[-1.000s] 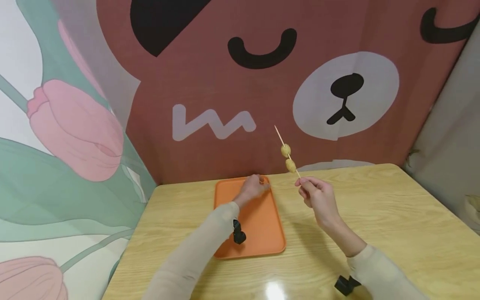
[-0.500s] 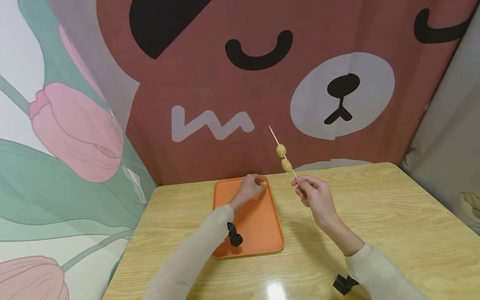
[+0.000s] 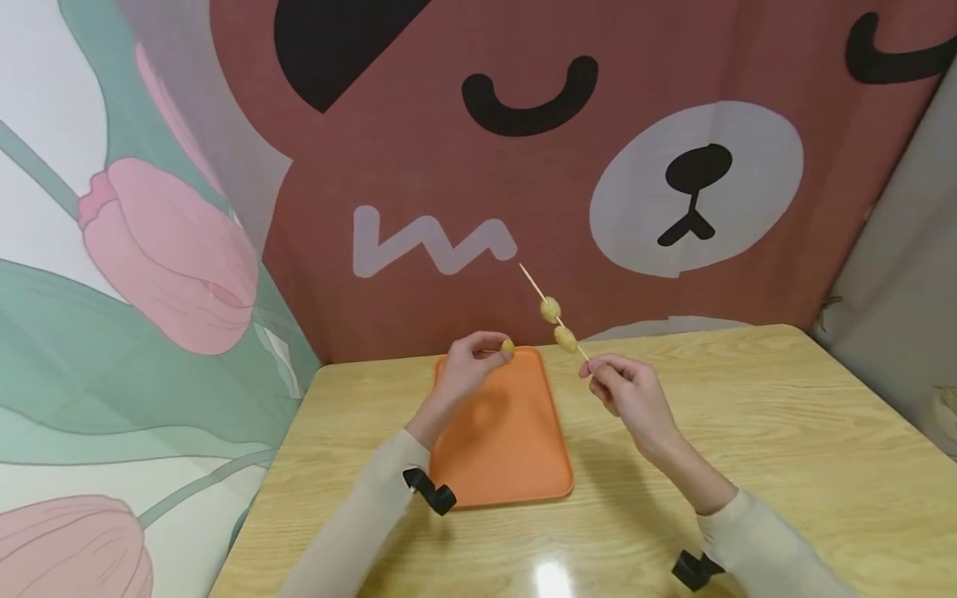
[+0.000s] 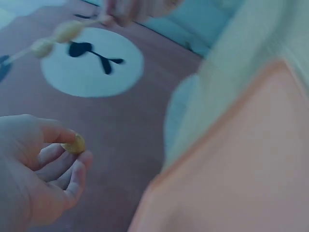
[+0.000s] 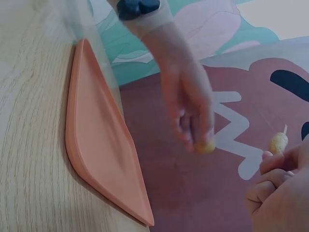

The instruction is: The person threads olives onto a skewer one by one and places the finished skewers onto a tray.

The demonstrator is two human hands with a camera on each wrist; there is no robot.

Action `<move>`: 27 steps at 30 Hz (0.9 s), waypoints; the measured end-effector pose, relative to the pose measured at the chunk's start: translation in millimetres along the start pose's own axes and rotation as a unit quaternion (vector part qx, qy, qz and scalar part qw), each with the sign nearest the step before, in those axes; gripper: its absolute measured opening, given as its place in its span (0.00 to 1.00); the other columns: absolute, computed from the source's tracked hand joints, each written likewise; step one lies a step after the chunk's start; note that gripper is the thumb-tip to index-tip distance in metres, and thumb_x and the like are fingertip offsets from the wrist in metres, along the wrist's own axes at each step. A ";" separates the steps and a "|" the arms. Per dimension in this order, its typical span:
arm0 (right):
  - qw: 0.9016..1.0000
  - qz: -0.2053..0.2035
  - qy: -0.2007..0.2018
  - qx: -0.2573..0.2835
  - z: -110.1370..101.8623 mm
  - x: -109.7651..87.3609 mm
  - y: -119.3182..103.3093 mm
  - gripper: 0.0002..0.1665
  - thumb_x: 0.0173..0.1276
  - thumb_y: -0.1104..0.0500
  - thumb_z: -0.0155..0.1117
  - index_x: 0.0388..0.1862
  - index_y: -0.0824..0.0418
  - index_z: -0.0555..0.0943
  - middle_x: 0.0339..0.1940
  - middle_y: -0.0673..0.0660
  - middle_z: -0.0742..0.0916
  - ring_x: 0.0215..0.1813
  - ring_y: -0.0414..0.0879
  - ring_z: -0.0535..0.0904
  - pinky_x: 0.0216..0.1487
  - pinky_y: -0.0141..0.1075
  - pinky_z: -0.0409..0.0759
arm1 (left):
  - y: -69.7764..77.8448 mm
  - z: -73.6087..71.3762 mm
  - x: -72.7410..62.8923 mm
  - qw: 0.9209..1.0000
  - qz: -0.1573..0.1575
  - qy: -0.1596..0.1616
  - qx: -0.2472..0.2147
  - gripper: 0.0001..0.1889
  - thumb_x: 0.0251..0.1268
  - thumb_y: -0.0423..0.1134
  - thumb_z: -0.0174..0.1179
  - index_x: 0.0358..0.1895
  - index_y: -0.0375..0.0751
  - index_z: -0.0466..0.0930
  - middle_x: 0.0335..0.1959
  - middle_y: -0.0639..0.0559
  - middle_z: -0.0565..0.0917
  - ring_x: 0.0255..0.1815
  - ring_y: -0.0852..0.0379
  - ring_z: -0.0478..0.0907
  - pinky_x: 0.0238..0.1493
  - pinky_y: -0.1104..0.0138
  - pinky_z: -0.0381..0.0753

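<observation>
My left hand [image 3: 467, 363] pinches a small round yellow baby potato [image 3: 508, 347] between thumb and fingertips, raised above the orange tray [image 3: 516, 465]. In the left wrist view the potato [image 4: 75, 144] sticks out past the fingertips. My right hand [image 3: 634, 399] grips the lower end of a thin wooden skewer [image 3: 532, 281], which slants up to the left with its pointed tip bare. Threaded on its middle are two more potatoes, an upper potato [image 3: 550, 310] and a lower potato [image 3: 566, 339]. The left hand's potato is apart from the skewer, to the left of it.
The tray lies on a light wooden table [image 3: 748, 415], near its back edge. Behind rises a cloth [image 3: 419, 316] printed with a bear face, and to the left hangs a tulip-patterned one [image 3: 172, 257]. Both wrists carry black camera mounts [image 3: 431, 492].
My left hand has lifted the potato off the tray's far right corner and drawn back left. The right hand stays nearly in place, its skewer tip leaning further left and slightly lower.
</observation>
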State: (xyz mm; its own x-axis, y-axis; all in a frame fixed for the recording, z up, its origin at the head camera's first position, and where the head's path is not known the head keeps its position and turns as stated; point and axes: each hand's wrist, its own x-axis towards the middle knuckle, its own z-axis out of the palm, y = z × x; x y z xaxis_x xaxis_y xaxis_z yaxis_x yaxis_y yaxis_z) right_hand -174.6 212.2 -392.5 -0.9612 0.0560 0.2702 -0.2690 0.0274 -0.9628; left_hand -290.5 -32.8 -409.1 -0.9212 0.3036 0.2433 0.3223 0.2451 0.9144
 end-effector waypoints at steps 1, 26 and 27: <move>1.000 -0.001 -0.009 -0.010 0.2 -0.4 0.3 0.16 0.81 0.61 0.55 0.39 0.72 0.82 0.18 0.55 0.71 0.19 0.39 0.58 0.17 0.33 0.53 | 3.2 -4.5 -3.6 1.000 0.006 0.004 -0.021 0.15 0.69 0.39 0.69 0.56 0.42 0.85 0.47 0.52 0.86 0.46 0.54 0.84 0.49 0.61 0.84; 0.983 -0.032 -0.122 -0.136 23.6 -16.6 7.2 0.12 0.82 0.59 0.56 0.39 0.58 0.85 0.17 0.54 0.72 0.18 0.42 0.58 0.16 0.36 0.59 | 35.0 -62.4 -26.2 0.915 0.011 0.052 -0.399 0.20 0.73 0.29 0.61 0.65 0.27 0.75 0.53 0.38 0.83 0.52 0.47 0.83 0.65 0.53 0.74; 0.983 -0.031 -0.122 -0.135 24.1 -16.7 7.5 0.12 0.82 0.59 0.56 0.39 0.58 0.85 0.17 0.54 0.71 0.17 0.42 0.58 0.16 0.36 0.59 | 35.2 -62.1 -26.5 0.915 0.009 0.054 -0.401 0.19 0.73 0.28 0.61 0.64 0.28 0.75 0.53 0.38 0.83 0.51 0.48 0.83 0.65 0.54 0.74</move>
State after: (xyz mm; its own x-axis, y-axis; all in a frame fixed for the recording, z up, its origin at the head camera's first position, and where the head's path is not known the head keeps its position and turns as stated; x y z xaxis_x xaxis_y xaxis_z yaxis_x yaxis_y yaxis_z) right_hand -162.0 187.4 -404.5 -0.9384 -0.1946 0.2856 -0.3331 0.2892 -0.8975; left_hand -268.3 -89.4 -363.3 -0.9475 0.1984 0.2509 0.1133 -0.5255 0.8432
